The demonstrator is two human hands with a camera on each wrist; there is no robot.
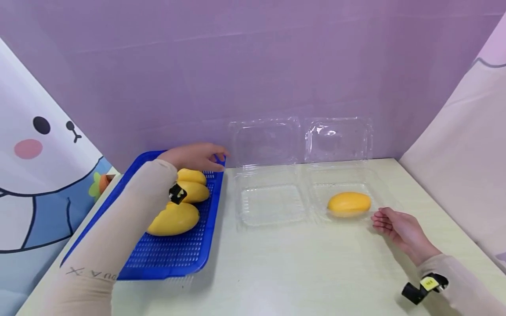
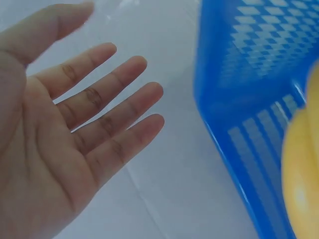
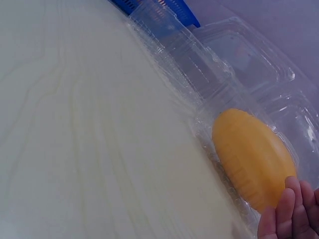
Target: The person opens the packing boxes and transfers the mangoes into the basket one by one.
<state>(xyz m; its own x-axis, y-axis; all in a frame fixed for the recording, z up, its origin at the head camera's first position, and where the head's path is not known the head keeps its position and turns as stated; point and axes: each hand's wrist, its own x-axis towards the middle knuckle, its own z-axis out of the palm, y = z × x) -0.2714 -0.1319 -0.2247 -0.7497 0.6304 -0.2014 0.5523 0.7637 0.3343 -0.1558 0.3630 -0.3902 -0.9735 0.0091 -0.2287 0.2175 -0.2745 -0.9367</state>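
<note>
My left hand [image 1: 197,156] hovers over the far right corner of a blue plastic basket [image 1: 213,219], holding nothing. In the left wrist view its fingers [image 2: 134,102] are spread and fairly straight, beside the basket's wall. Several yellow mangoes [image 1: 174,219] lie in the basket, partly covered by the left forearm. A single mango [image 1: 349,203] lies in the right one of two clear plastic clamshell boxes [image 1: 337,173]. My right hand [image 1: 401,228] is at that box's right side, its fingers loosely bent near the mango's end, with nothing in its grasp.
The left clear box [image 1: 270,204] stands between the basket and the right box, its lid [image 1: 266,142] raised against the purple backdrop [image 1: 276,66]. The other lid [image 1: 337,140] is raised too. Printed curtains [image 1: 51,153] border the pale wooden table [image 1: 276,267].
</note>
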